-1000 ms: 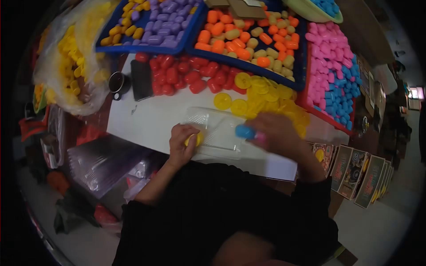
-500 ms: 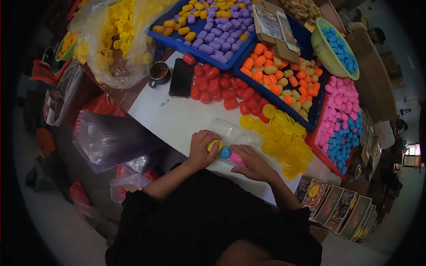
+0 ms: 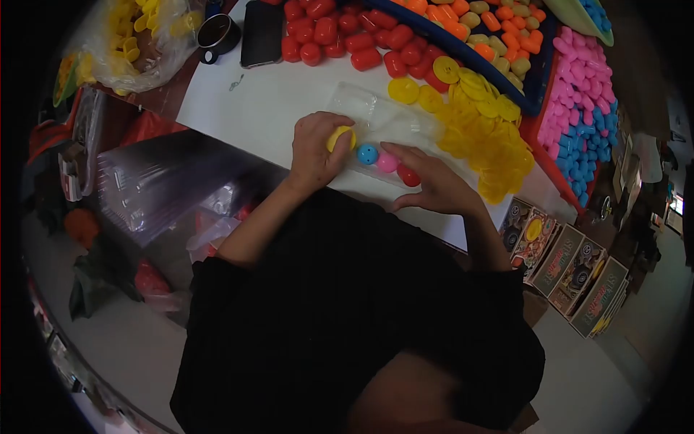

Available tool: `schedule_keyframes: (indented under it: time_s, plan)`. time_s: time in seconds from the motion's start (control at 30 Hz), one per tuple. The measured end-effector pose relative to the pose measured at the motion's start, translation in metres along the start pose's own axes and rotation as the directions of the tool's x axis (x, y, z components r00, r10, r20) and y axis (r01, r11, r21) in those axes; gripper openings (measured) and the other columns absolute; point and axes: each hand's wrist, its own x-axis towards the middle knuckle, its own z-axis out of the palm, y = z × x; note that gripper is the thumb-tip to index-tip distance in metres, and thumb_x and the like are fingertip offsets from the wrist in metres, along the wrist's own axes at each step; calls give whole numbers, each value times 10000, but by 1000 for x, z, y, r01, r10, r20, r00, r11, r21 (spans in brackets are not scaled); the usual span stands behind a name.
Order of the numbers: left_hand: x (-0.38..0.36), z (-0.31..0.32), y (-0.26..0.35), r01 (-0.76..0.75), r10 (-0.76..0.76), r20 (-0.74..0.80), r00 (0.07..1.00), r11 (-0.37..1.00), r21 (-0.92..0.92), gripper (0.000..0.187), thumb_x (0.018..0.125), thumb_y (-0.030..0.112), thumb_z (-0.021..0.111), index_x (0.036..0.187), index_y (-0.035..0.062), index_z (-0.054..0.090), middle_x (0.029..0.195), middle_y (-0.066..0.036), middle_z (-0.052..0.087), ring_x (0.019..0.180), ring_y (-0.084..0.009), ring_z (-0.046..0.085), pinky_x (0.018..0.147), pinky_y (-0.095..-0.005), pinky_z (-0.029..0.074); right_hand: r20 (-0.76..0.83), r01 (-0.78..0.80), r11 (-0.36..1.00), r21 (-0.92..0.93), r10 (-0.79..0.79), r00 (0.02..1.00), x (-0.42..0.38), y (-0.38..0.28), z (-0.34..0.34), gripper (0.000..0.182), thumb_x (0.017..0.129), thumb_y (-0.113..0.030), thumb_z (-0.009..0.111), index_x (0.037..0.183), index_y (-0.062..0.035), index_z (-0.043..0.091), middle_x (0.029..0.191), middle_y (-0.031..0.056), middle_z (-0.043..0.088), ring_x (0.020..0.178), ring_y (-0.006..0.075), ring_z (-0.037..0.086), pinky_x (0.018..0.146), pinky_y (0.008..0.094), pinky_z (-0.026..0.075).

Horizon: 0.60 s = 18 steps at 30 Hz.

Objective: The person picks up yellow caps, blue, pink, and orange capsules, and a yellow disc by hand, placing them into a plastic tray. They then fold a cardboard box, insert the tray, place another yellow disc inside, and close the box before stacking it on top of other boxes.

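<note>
My left hand [image 3: 316, 150] is closed around a yellow disc [image 3: 340, 138], holding it at the left end of a clear plastic blister tray [image 3: 394, 119]. Just right of it, a blue capsule-like piece [image 3: 367, 153], a pink piece [image 3: 388, 162] and a red piece [image 3: 408, 175] sit in a row along the tray's near side. Curved over the right end of that row is my right hand [image 3: 437, 186], thumb and fingers apart, fingertips at the pink piece and the red one between thumb and fingers.
Red pieces [image 3: 350, 36] lie behind the tray, beside a phone [image 3: 261, 32] and a mug [image 3: 218, 32]. Yellow discs [image 3: 484, 137] are heaped to the right. A blue tray [image 3: 531, 90] and a red tray [image 3: 553, 155] stand beyond. Printed boxes [image 3: 567, 257] are at lower right.
The camera view has tipped down, so everything sits higher in the picture. My right hand has shifted right off the pink piece, and the red piece now shows. My left hand still holds the disc.
</note>
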Motion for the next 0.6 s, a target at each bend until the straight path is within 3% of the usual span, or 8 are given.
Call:
schedule_keyframes:
  time_s: [0.17,0.27,0.4,0.5,0.57,0.6]
  plan:
    - [2,-2,2,25,-25,35,999,1000,4,167,779,149,594,921,63,615,908,-82,609,905,-241,553,874,-348,349,76,-37,982,186,24,997,-3,16,-13,640,813,-191,650,1349,-26,342,1291,188,468,1130,306,508,956,352,385]
    - [1,-1,2,18,-18,13,1000,1000,2,171,782,160,592,922,63,615,908,-81,609,902,-238,555,875,-350,348,122,-132,982,132,116,986,-2,26,-6,578,858,-232,599,1342,-27,358,1284,179,477,1139,286,505,953,342,385]
    - [0,-1,2,21,-21,6,1000,1000,7,162,785,163,591,911,65,621,896,-78,610,910,-244,552,871,-353,350,104,-70,981,183,52,993,-5,22,-6,572,869,-285,582,1334,-26,370,1270,180,489,1136,281,506,944,336,390]
    - [0,-7,4,25,-27,76,997,999,30,236,787,165,596,993,52,590,990,-114,581,979,-278,525,902,-367,351,40,-45,977,208,37,999,1,17,-5,593,840,-268,612,1345,-64,375,1273,157,493,1109,262,522,931,328,394]
    - [11,-15,11,-25,22,-19,1000,985,-172,345,788,170,607,1095,35,528,1108,-159,518,1052,-315,481,942,-377,344,141,-134,973,186,109,984,5,11,-9,635,817,-297,633,1345,-60,372,1288,152,481,1149,262,499,959,332,376]
    - [26,-31,12,-100,101,2,995,988,-116,421,791,161,610,1160,19,468,1174,-182,457,1092,-334,447,964,-382,336,147,-153,966,208,124,981,6,10,-11,648,803,-292,644,1343,-57,375,1304,147,470,1178,265,477,974,335,367]
